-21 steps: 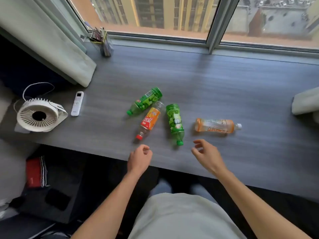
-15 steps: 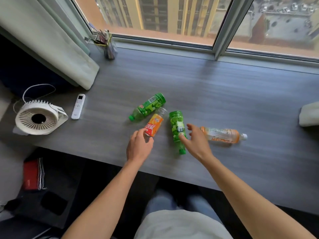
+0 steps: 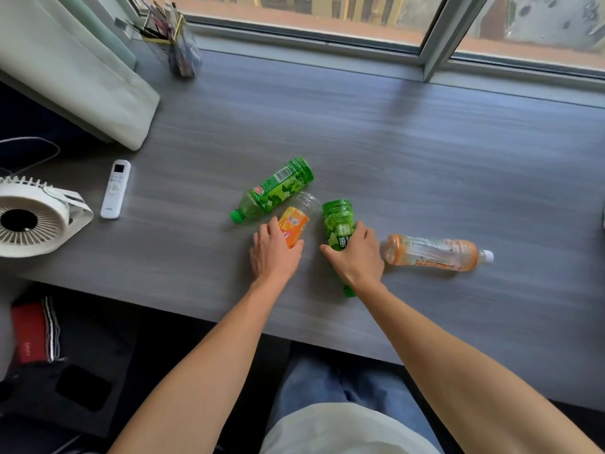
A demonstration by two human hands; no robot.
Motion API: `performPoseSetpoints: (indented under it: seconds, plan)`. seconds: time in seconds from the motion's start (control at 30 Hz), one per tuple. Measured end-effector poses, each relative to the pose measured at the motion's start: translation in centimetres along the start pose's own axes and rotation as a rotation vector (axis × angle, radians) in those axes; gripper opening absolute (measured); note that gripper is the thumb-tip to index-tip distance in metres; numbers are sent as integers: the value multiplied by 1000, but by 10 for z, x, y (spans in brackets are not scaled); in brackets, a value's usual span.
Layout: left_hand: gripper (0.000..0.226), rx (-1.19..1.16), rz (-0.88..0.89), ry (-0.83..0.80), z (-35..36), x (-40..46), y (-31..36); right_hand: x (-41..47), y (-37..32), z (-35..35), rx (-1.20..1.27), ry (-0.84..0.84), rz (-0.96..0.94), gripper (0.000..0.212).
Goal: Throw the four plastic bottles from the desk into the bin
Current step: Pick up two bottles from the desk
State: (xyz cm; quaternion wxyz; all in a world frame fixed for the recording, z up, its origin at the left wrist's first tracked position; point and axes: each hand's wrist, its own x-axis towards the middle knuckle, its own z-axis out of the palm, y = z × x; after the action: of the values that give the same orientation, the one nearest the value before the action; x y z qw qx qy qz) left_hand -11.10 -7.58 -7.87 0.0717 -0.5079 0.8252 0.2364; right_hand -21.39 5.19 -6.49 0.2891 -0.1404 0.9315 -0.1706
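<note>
Several plastic bottles lie on the grey desk (image 3: 409, 165). My left hand (image 3: 273, 253) wraps around the lower part of the orange-label bottle (image 3: 296, 221), whose clear base points away from me. My right hand (image 3: 357, 257) closes over the middle green bottle (image 3: 337, 217); its green cap peeks out under my wrist. A second green bottle (image 3: 276, 188) lies slanted just behind the orange-label one, untouched. A clear bottle with orange bands and a white cap (image 3: 435, 252) lies to the right of my right hand. No bin is in view.
A white desk fan (image 3: 32, 217) and a white remote (image 3: 115, 189) sit at the left. A pen holder (image 3: 180, 50) stands at the back left by a curtain (image 3: 72, 67). The window runs along the far edge. A red item (image 3: 29, 332) lies on the floor.
Both hands moved forward from the desk's near edge onto the bottles. The left closed on the orange-label bottle, the right on the middle green one.
</note>
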Motion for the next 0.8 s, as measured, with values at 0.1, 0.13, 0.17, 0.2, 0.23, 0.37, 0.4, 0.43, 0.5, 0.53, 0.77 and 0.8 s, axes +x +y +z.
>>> performPoseSetpoints:
  seconds: [0.1, 0.13, 0.17, 0.2, 0.23, 0.37, 0.4, 0.43, 0.5, 0.53, 0.77, 0.8]
  plan:
    - [72, -46, -5, -8, -1, -1, 0, -2, 2, -1, 41, -20, 6, 70]
    - [70, -63, -17, -32, -3, -2, -1, -4, 4, -4, 51, -39, 1, 68]
    - [68, -83, -36, -62, -6, -4, -1, -7, 5, -7, 63, -59, -9, 66]
    - [67, -107, -56, -89, -9, -8, -2, -11, 8, -11, 79, -81, -27, 65]
    - [66, -134, -69, -114, -12, -13, -4, -16, 11, -16, 99, -106, -48, 63]
    - [61, -174, -58, -211, -24, -43, -15, -41, 36, -37, 159, -213, -102, 68]
    - [61, -171, -61, -232, -27, -53, -19, -49, 46, -41, 162, -224, -108, 70]
    - [62, -164, -65, -251, -28, -65, -23, -57, 59, -46, 163, -227, -108, 70]
    - [63, -141, -66, -289, -30, -89, -32, -74, 87, -54, 165, -226, -94, 68]
    - [62, -131, -63, -312, -30, -102, -36, -83, 102, -58, 170, -231, -87, 65]
    - [44, -92, -34, -491, -17, -166, -58, -141, 197, -73, 233, -234, 22, 60]
    - [43, -84, -23, -513, -15, -170, -59, -148, 207, -75, 248, -222, 50, 61]
